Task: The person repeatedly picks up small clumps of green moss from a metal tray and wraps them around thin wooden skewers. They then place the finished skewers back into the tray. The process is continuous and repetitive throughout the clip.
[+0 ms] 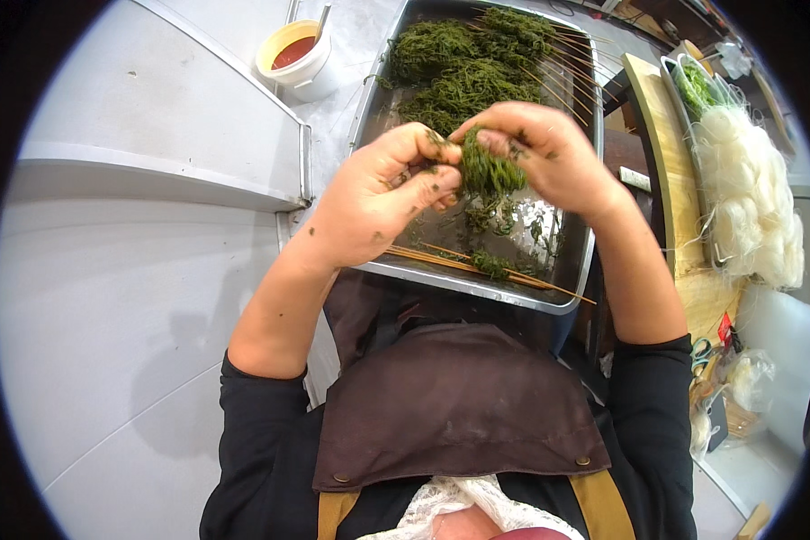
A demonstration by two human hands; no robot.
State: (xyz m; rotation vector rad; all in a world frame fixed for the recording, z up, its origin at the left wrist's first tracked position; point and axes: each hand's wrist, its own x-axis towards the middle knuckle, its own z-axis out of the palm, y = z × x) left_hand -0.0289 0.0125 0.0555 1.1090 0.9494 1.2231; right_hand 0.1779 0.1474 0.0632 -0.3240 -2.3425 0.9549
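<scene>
Over a deep metal tray [476, 291], a hanging clump of shredded green seaweed [487, 172] is between my hands. My right hand [547, 152] pinches the top of the clump between thumb and fingers. Curled in at the clump's left edge, my left hand [398, 185] has its fingertips pressed together; whether a skewer runs inside the strands is hidden. Green bits stick to both hands. Thin wooden skewers [439, 260] lie along the tray's near edge, with a small tuft of seaweed [491, 264] against them. Larger seaweed bunches on skewers [466, 74] fill the tray's far part.
A white bucket [310, 74] of red liquid with a utensil handle stands at the far left, beside a light grey panel [175, 81]. On the right, a wooden board [682, 223] bears a container piled with white thread-like bundles [742, 189]. Scissors [702, 354] and plastic bags [749, 374] lie nearer.
</scene>
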